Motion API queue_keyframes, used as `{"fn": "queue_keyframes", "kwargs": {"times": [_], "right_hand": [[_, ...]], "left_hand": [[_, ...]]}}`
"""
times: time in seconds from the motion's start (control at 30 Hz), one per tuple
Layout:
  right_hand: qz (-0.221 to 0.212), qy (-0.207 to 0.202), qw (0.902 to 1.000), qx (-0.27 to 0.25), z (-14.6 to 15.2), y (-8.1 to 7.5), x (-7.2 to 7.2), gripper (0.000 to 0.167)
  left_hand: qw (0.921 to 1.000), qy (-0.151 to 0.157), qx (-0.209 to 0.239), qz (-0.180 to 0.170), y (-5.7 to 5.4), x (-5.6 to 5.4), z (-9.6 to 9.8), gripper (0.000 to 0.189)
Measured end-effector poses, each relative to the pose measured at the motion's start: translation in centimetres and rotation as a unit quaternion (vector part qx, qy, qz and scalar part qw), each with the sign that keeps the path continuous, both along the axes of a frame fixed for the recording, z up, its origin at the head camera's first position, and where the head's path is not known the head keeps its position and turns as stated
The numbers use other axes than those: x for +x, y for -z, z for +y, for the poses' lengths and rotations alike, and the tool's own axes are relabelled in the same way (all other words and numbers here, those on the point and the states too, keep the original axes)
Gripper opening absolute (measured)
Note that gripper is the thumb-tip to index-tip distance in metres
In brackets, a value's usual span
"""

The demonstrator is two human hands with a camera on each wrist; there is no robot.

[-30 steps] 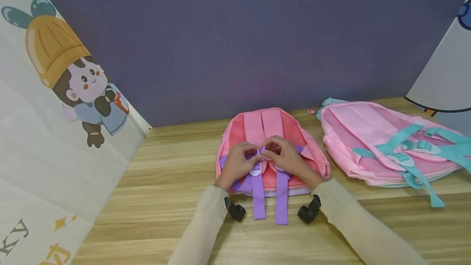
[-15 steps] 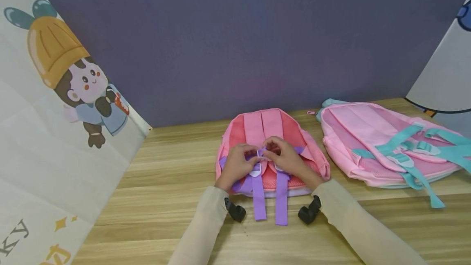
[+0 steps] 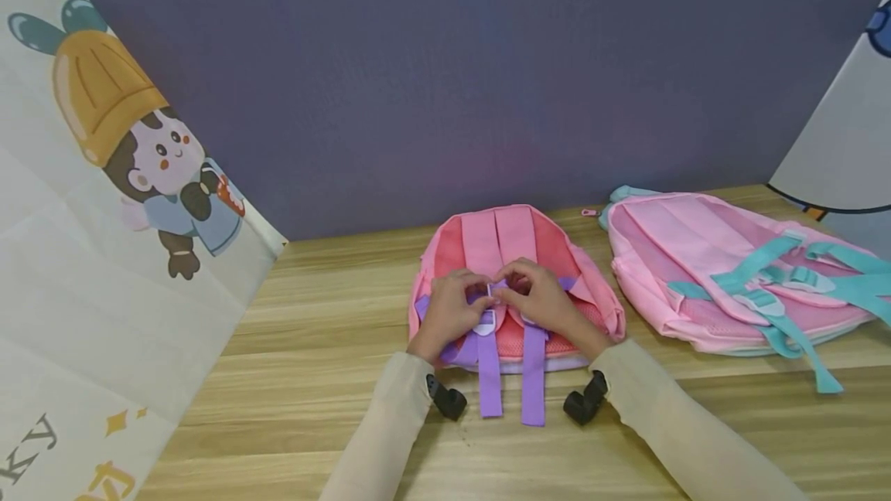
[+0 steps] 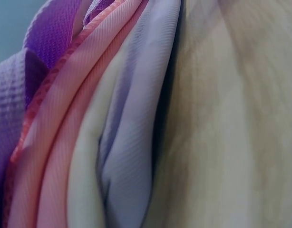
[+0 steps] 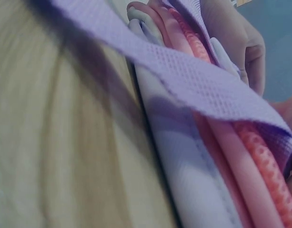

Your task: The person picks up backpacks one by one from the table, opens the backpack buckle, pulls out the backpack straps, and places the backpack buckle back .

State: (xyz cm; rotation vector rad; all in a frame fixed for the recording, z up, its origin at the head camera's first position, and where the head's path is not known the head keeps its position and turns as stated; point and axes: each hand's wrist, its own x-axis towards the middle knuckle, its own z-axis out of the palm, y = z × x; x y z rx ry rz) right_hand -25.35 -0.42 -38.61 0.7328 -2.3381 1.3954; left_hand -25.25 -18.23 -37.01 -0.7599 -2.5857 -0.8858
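A small coral-pink backpack [image 3: 515, 223] lies back side up on the table, its padded shoulder straps on top. Over its middle, my left hand [image 3: 452, 309] pinches a small white buckle [image 3: 489, 291]. Facing it, my right hand [image 3: 546, 301] pinches the purple webbing [image 3: 498, 284] at that buckle; the fingers hide much of it. Below the hands sits a white strap adjuster [image 3: 485, 322], and two loose purple strap ends [image 3: 533, 381] hang past the bag's lower edge. The left wrist view shows only the bag's layered edge [image 4: 131, 114] and purple webbing [image 4: 51, 33].
To the right lies a larger light-pink backpack [image 3: 668, 230] with teal straps [image 3: 759, 261] and white buckles. A dark panel [image 3: 445, 83] rises behind the wooden table [image 3: 306, 346]. Printed white sheets [image 3: 83, 253] stand at the sides.
Both hands stay in place at the buckle. The right hand's fingers shift slightly against the webbing; the bags have not moved.
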Motion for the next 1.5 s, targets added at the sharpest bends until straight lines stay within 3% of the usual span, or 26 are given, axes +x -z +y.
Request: {"fn": "queue_keyframes", "kwargs": {"times": [0.5, 0.9, 1.23, 1.5], "right_hand": [[0.011, 0.009, 0.9998, 0.01, -0.05, 0.06, -0.11, 0.01], [-0.031, 0.012, 0.9994, 0.008, -0.03, -0.07, -0.04, 0.006], [-0.017, -0.02, 0.9996, -0.005, -0.08, 0.31, 0.18, 0.018], [-0.021, 0.001, 0.9998, -0.002, -0.1, 0.04, 0.06, 0.018]], "left_hand": [[0.9999, -0.005, 0.005, 0.011, 0.22, -0.05, 0.0, 0.023], [0.9998, 0.011, 0.018, 0.004, 0.45, -0.25, -0.11, 0.023], [0.9991, 0.033, 0.025, 0.006, 0.71, -0.19, -0.48, 0.023], [0.9991, 0.028, 0.031, -0.004, 0.46, -0.29, -0.31, 0.025]]}}
